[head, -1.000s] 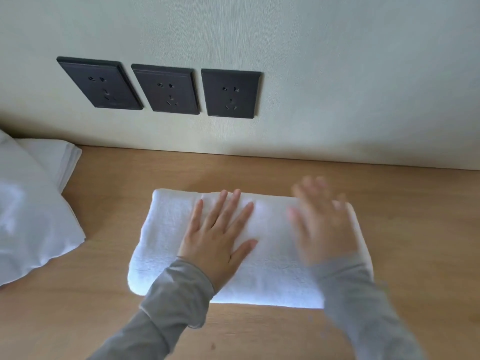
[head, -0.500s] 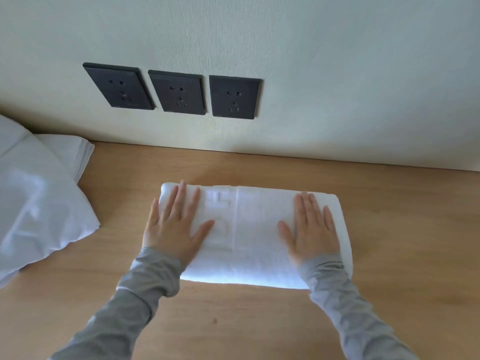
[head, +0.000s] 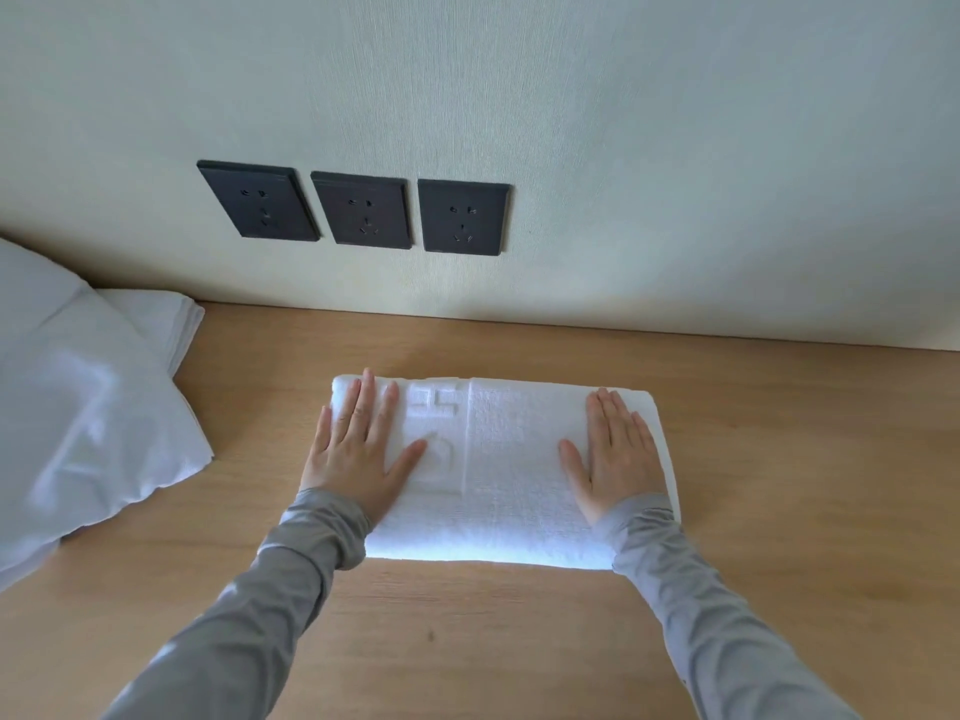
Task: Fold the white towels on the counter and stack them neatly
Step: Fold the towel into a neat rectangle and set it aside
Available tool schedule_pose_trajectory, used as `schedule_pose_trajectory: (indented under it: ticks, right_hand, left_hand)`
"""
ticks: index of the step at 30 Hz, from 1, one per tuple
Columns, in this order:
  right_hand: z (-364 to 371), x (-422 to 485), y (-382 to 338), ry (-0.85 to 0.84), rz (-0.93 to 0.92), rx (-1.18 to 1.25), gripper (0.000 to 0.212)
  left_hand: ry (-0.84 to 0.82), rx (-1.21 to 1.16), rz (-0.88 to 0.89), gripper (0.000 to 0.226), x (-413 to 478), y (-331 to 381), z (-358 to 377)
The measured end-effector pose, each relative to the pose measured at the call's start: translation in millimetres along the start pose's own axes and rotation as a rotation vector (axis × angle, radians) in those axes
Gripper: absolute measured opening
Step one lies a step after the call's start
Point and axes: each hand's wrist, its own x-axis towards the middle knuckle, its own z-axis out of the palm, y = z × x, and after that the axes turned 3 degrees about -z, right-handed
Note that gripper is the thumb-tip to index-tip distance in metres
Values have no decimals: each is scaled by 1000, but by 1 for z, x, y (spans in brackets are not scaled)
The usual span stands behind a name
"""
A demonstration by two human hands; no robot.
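Wall (head: 675, 148): pale, finely textured, met by the rear edge of the bench.

Sockets, three, black, square-plated: left socket (head: 258, 201), middle socket (head: 362, 209), right socket (head: 462, 217); mounted in a row on the wall, just beside one another, above the bench.

Bench (head: 805, 459): light wood grain; a small dark speck (head: 430, 637) is noted on the near part.

Pillow-like white bundle (head: 78, 407): smooth cloth, laid on the bench at far left, partly cut off by the frame edge.

Home or hotel room, wooden counter (head: 779, 459), wall sockets (head: 362, 209), white linen (head: 78, 407)
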Motion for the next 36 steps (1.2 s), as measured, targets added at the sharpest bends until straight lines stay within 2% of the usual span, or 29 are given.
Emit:
schedule_pose_trajectory:
  ticks: [3,5,8,10,12,15,18,21,25,30,33,36]
  right_hand:
    - [-4,-2,1,-54,8,7,79]
    - [-9,-14,3,-21,31,141,67]
    - [-14,-56,3,198,190,457,59]
    - [-9,-90,0,316,361,669,56]
    - [0,-119,-5,356,567,868,53]
    - [13,-145,-18,339,922,1255,59]
    - [21,-150,-37,231,1142,1705,63]
    - [18,-135,-52,234,1216,1971,71]
    - [3,-99,-58,343,1215,2165,68]
    - [-3,-64,-78,425,1365,2114,74]
    - [-1,-52,-77,505,1300,2095,68]
    - [1,-47,-70,381,1166,2085,66]
  left_hand:
    - [7,5,1,77,-7,4,-9]
    - [111,-110,15,70,-24,6,-17]
    - [403,-458,-83,55,-69,12,-17]
    - [476,-677,-284,60,-98,20,-5]
    - [392,-905,-555,73,-120,25,6]
    - [101,-1288,-877,81,-131,21,15]
    - [-130,-1760,-984,72,-127,24,12]
    - [-211,-2041,-1024,89,-116,33,10]
    - [-182,-2218,-1049,87,-93,42,5]
    - [-153,-2101,-1124,96,-72,60,6]
    - [-143,-2041,-1118,70,-58,59,8]
    - [-148,-2057,-1088,47,-50,58,11]
